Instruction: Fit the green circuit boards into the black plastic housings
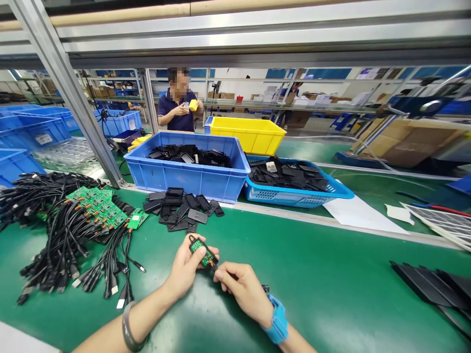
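My left hand (187, 267) is closed around a small black housing with a green circuit board (201, 251) seated in it, held just above the green mat. My right hand (241, 287) pinches the black cable end where it meets the board at its lower right. A loose pile of black plastic housings (182, 208) lies on the mat just beyond my hands. To the left sprawls a heap of black cables with green boards (91, 208) attached.
A blue bin (191, 179) of black parts and a shallow blue basket (294, 193) stand behind the pile, with a yellow bin (245, 133) further back. Across the bench a person (178, 105) holds a yellow object. Black flat parts (434, 284) lie at the right.
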Demonstrator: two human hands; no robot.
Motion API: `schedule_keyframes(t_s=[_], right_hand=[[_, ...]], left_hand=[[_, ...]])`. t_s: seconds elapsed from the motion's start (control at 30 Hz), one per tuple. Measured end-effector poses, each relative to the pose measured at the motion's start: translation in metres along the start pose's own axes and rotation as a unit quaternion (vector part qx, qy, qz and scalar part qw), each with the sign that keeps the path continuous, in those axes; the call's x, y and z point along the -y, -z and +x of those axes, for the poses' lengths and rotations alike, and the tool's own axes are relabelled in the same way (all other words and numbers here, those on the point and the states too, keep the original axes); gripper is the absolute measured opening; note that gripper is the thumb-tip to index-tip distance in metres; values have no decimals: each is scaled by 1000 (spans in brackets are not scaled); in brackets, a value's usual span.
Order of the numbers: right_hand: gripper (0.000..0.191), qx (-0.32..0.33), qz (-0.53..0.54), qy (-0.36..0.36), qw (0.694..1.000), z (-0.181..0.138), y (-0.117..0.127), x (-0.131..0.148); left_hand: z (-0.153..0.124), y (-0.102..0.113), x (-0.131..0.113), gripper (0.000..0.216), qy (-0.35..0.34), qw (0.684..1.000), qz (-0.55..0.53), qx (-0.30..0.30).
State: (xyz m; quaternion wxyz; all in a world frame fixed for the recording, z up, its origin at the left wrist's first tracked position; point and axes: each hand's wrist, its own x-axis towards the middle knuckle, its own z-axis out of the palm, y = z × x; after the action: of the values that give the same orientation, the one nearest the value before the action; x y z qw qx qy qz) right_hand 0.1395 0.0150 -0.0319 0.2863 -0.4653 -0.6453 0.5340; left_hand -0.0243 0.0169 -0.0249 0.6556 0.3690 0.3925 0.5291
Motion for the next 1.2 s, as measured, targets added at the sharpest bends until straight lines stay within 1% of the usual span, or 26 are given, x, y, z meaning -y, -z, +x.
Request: schedule_keyframes(t_s=[0.13, 0.27, 0.37, 0.5, 0.57, 0.63, 0.77, 0.83, 0.87, 0.97, 1.03, 1.1, 1.17, 1.2], right_hand=[[43, -31, -54, 31, 998, -2, -3, 4], [42, -39, -79, 62, 994, -1, -4, 2], [41, -20, -59, 74, 995, 0, -3, 1], [42, 10, -13, 48, 999, 0, -3, 0], [43, 2, -27, 43, 999, -1, -3, -1], [42, -22, -76, 47, 996, 0, -3, -2], [42, -73, -178, 40, 980, 2, -5, -3], [41, -79, -194, 30, 977, 4, -6, -4], [41, -78, -195, 26, 977, 4, -7, -5], [41, -53, -181, 27, 982, 2, -10, -5], [41, -14, -183, 48, 982, 3, -8, -2], [42, 9, -214, 77, 974, 8, -2, 3], [40, -6, -271, 104, 957, 22, 7, 11], [36, -21, -305, 117, 945, 33, 12, 15]], left_hand=[[-1, -2, -2, 39, -19, 1000, 19, -2], [-1, 1, 2, 38, 9, 1000, -3, 0], [0, 4, 3, 40, 33, 999, -16, 7], [0, 4, 2, 41, 36, 999, -19, 11], [-1, 3, 2, 40, 28, 1000, -10, 10], [-4, 1, 3, 37, 14, 1000, 9, 3], [-7, 0, 8, 31, -46, 995, 84, -17], [-7, 0, 10, 30, -69, 991, 115, -23], [-6, 0, 10, 30, -68, 991, 114, -24], [-2, 0, 9, 36, -15, 998, 56, -26], [2, -1, 9, 37, 29, 999, 6, -38], [5, -1, 10, 37, 48, 996, -27, -63], [7, 0, 12, 39, 48, 994, -45, -93], [8, 1, 12, 40, 48, 992, -48, -105]])
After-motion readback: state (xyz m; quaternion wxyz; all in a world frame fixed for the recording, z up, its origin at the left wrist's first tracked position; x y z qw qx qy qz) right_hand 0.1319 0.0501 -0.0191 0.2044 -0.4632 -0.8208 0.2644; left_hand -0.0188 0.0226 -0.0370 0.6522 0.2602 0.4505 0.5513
